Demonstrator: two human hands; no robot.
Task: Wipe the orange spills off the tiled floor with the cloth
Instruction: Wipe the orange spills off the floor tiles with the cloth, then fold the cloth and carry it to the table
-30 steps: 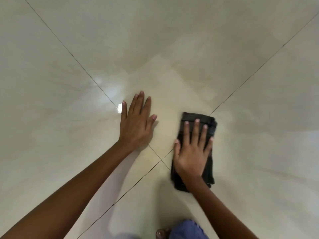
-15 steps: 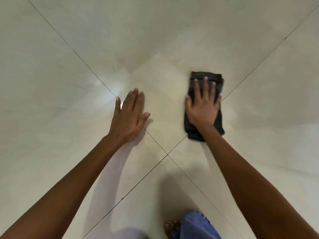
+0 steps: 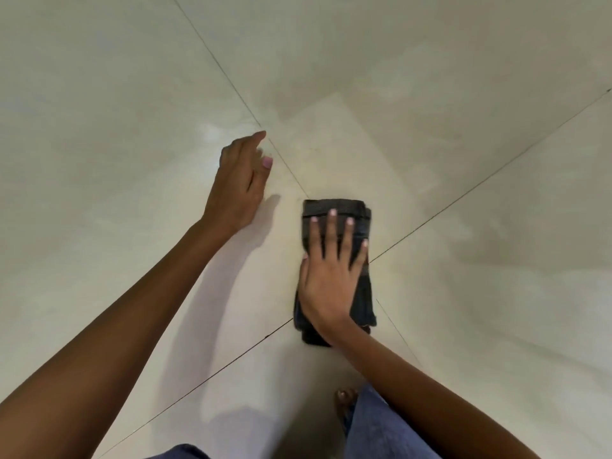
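Our right hand (image 3: 326,279) lies flat, fingers spread wide, pressing on the dark folded fabric cloth (image 3: 336,270), not gripping it; the palm pins it so it can slide under pressure. Our left hand (image 3: 240,187) holds nothing: its heel rests on the glossy cream tiled floor (image 3: 430,77) and its fingers lift loosely toward the far side, which we judge to be bracing our weight while we lean in.

The cloth sits just right of centre, covering the spot where 2 thin grout lines (image 3: 212,61) cross, its long side running near to far. We see no clear orange spills here; only a faint yellowish tint on the tile around and beyond the cloth, so we judge the wiping well advanced, though what lies under the cloth is hidden.

Near us, a blue denim trouser leg (image 3: 381,432) and bare toes (image 3: 346,397) sit just behind the cloth. They could limit a stroke pulled toward us; otherwise the floor around is bare.
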